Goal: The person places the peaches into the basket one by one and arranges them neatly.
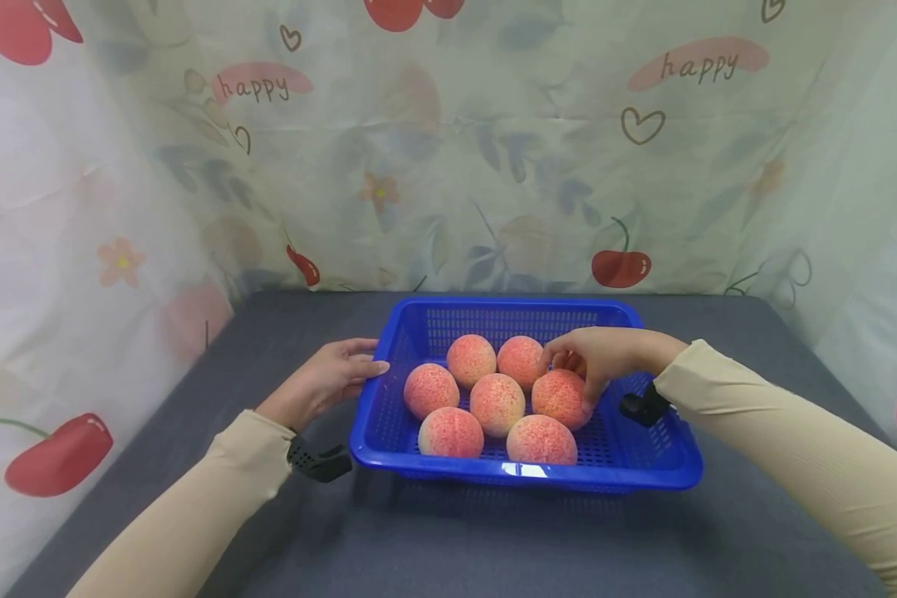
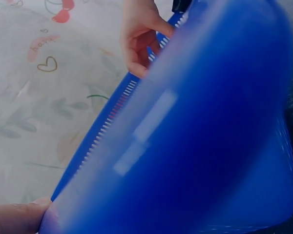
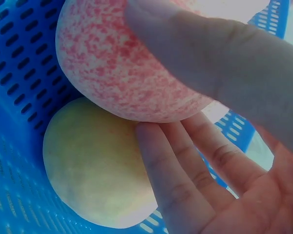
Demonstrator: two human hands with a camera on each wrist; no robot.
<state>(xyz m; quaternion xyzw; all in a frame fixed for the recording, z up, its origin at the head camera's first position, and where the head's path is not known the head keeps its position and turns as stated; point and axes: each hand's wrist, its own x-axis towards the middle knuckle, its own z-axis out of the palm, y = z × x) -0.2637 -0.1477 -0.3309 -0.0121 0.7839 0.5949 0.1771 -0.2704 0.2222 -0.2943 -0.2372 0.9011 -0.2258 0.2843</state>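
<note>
A blue plastic basket [image 1: 448, 467] with slotted walls holds several peaches, speckled pink over pale yellow. My left hand [image 1: 332, 375] holds the basket's left rim, its thumb [image 2: 19, 217] lying along the edge in the left wrist view. Inside the basket's right half, my right hand [image 1: 613, 350] grips a peach [image 1: 559, 400] from above, thumb on one side and fingers on the other. In the right wrist view, this speckled peach [image 3: 102, 63] is between thumb and fingers, and a yellower peach [image 3: 93, 165] lies beside the fingertips.
The basket stands on a dark grey table [image 1: 448, 540]. Behind it hangs a pale curtain [image 1: 448, 166] printed with cherries, hearts and leaves, also along both sides. Black wrist cameras sit under both wrists, the right one [image 1: 645, 405] over the basket's right end.
</note>
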